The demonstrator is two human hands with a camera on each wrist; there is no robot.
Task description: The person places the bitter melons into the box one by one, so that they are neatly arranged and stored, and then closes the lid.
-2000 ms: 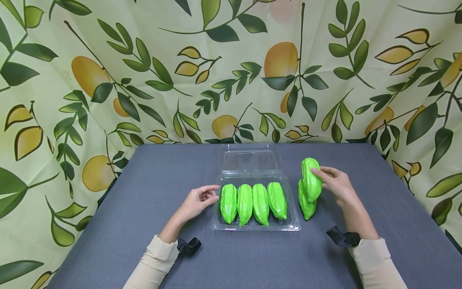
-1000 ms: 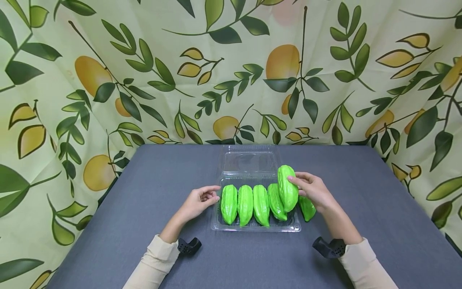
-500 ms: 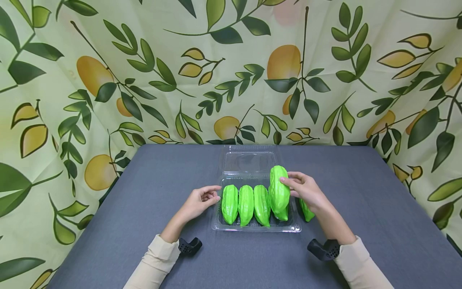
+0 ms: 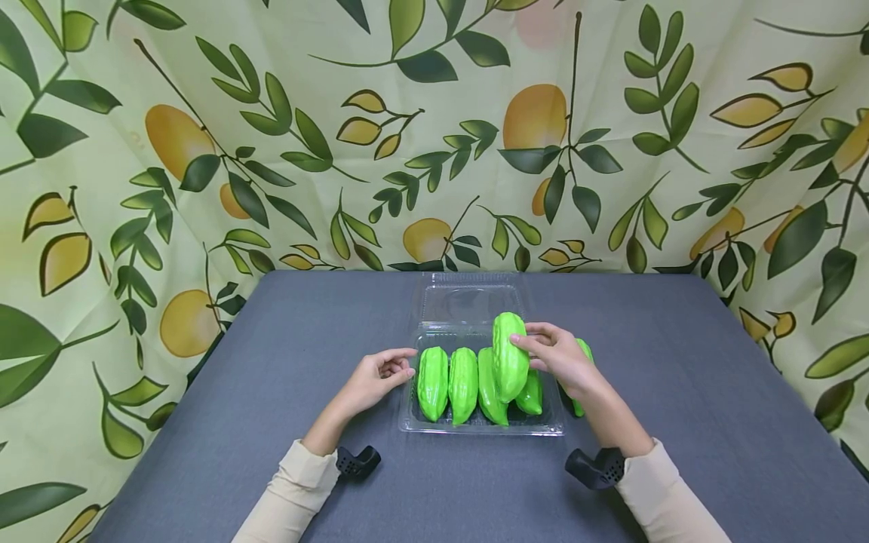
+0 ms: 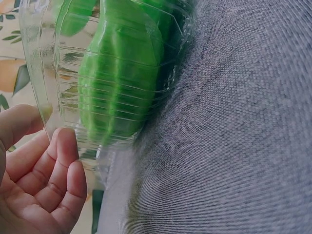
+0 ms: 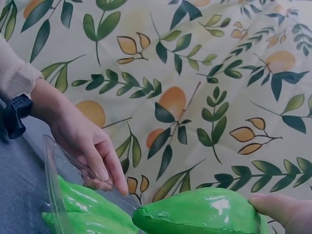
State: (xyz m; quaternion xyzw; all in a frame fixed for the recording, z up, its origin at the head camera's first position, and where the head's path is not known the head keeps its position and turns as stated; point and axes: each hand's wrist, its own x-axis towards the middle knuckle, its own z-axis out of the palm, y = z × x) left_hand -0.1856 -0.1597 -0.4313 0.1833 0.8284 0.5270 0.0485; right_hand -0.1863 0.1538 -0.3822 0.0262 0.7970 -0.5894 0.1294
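My right hand (image 4: 560, 358) pinches a bright green, ridged bitter melon (image 4: 509, 358) between thumb and fingers. It hangs over the right half of a clear plastic container (image 4: 475, 429), overlapping the melons beneath it. Several like melons lie side by side in the container, the leftmost melon (image 4: 432, 385) nearest my left hand (image 4: 370, 383). That hand holds the container's left rim with thumb and fingertips. In the left wrist view, the container wall (image 5: 66, 73) passes right at the fingertips (image 5: 68, 141). The right wrist view has the held melon (image 6: 204, 212) close up.
The container's clear lid (image 4: 471, 298) lies folded back behind it. One more green melon (image 4: 584, 351) lies on the grey table (image 4: 326, 317) to the right of the container, partly hidden by my right hand. A cloth with leaf and fruit prints (image 4: 421, 166) hangs behind.
My right hand has carried the melon leftward from beside the container to above its right half. The left hand has stayed at the container's left rim.
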